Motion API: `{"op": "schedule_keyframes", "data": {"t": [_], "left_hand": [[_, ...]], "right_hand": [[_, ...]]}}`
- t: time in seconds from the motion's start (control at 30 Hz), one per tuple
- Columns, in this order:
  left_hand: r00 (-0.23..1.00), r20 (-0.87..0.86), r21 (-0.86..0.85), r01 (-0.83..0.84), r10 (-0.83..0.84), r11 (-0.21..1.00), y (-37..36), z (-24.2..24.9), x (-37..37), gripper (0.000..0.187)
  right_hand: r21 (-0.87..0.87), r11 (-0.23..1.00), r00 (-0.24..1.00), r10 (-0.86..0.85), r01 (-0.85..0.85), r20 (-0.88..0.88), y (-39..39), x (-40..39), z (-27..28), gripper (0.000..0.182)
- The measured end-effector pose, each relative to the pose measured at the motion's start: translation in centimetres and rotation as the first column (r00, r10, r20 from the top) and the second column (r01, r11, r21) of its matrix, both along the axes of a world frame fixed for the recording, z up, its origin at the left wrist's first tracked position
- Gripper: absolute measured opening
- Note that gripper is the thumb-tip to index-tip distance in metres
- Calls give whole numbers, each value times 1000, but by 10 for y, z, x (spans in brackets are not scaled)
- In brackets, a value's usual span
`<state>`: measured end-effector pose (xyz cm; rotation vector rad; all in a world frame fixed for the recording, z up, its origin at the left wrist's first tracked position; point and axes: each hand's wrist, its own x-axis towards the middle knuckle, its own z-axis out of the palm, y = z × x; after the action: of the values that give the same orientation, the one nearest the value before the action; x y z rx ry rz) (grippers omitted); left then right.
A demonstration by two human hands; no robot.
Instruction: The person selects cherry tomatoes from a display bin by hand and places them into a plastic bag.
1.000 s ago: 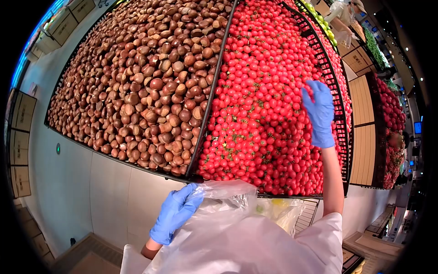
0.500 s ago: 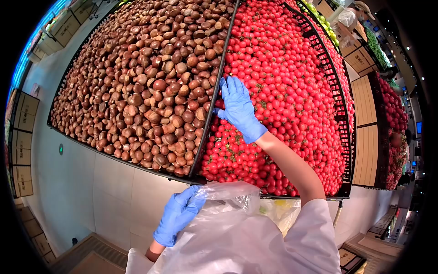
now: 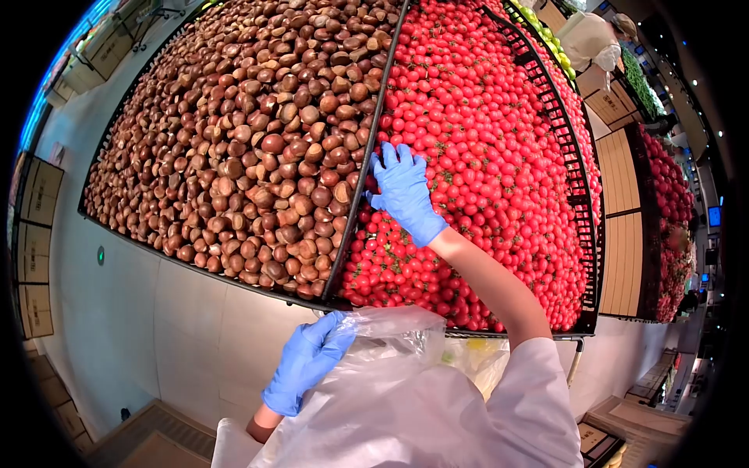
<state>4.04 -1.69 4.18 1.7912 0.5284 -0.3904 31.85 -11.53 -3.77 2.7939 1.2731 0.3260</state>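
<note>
My right hand (image 3: 404,193), in a blue glove, rests on the heap of small red tomatoes (image 3: 484,164), close to the black divider (image 3: 373,148). Its fingers are bent and apart, with the tips among the tomatoes. Below the bin's front edge, my left hand (image 3: 308,363), also gloved in blue, pinches the rim of a clear plastic bag (image 3: 398,324). The bag hangs open in front of my body. Left of the divider lies a heap of brown chestnuts (image 3: 242,156).
A black slatted rack (image 3: 573,171) borders the tomatoes on the right, with green fruit (image 3: 546,35) beyond it. A person (image 3: 589,43) in light clothing stands at the upper right. Another red produce display (image 3: 667,218) is at the far right.
My right hand has moved slightly down towards me, and its fingers have spread and bent more. At the upper right, the other person has come further into view.
</note>
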Motion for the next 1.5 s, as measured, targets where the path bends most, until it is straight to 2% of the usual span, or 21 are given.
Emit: {"op": "schedule_keyframes", "data": {"t": [0.07, 0.13, 0.2, 0.23, 0.37, 0.43, 0.57, 0.87, 1.07, 1.13, 1.17, 1.2, 1.27, 1.33, 1.37, 1.47, 1.5], "left_hand": [[999, -8, 11, -31, 31, 999, 0, -1, -3, 37], [1000, -14, 27, -2, 2, 1000, 1, -4, -4, 37], [1000, -6, 23, -12, 12, 1000, 2, -6, -7, 37], [1000, 2, 18, -22, 22, 1000, 3, -7, -9, 37], [1000, 11, -36, -18, 18, 999, 5, -12, -7, 37], [1000, 1, 2, -20, 20, 1000, 6, -8, -6, 37], [998, 7, 30, -63, 63, 998, 6, -9, -9, 37], [999, -1, 61, -37, 37, 997, 9, -12, -8, 38], [997, -7, 9, -74, 74, 997, 7, -15, -7, 39], [996, 8, 3, -93, 93, 996, 7, -15, -7, 40], [996, 6, 3, -94, 94, 996, 9, -16, -7, 40], [997, -3, -6, -73, 73, 997, 11, -17, -6, 39], [999, -14, -20, -45, 45, 999, 12, -15, -2, 38], [998, -23, -34, -61, 60, 998, 11, -7, 5, 31], [999, -17, -44, -47, 46, 998, 10, -8, 6, 31], [999, 33, -50, -23, 25, 998, 12, -11, 10, 24], [1000, 7, -98, -27, 28, 995, 13, -8, 13, 23]], "right_hand": [[107, 988, 982, 89, -108, 169, -4, 3, -6, 67], [96, 991, 984, 74, -91, 160, -5, 1, -4, 64], [-42, 999, 995, 4, -9, -98, -4, -3, 9, 60], [41, 998, 999, 45, -45, -4, -6, -2, 4, 58], [49, 996, 996, 79, -81, 44, -10, -3, -2, 57], [-26, 999, 988, 32, -36, -152, -8, -6, 2, 53], [-29, 998, 993, 57, -61, -104, -9, -8, -1, 50], [-96, 990, 974, 86, -108, -209, -12, -5, 1, 45], [54, 997, 955, 70, -57, -287, -13, -1, 0, 44], [314, 936, 823, 50, 160, -566, -20, 0, 10, 38], [461, 868, 823, 119, 185, -556, -25, 1, 12, 32], [660, 692, 772, 236, 292, -590, -29, 4, 14, 27], [451, 598, 446, 169, 662, -879, -36, 20, 42, 23], [408, 454, 313, 272, 792, -910, -58, 37, 64, 22], [480, 395, 375, 314, 783, -872, -67, 43, 73, 24], [531, 299, 440, 321, 793, -838, -113, 64, 93, 27], [554, 272, 506, 229, 787, -831, -128, 74, 96, 27]]}}
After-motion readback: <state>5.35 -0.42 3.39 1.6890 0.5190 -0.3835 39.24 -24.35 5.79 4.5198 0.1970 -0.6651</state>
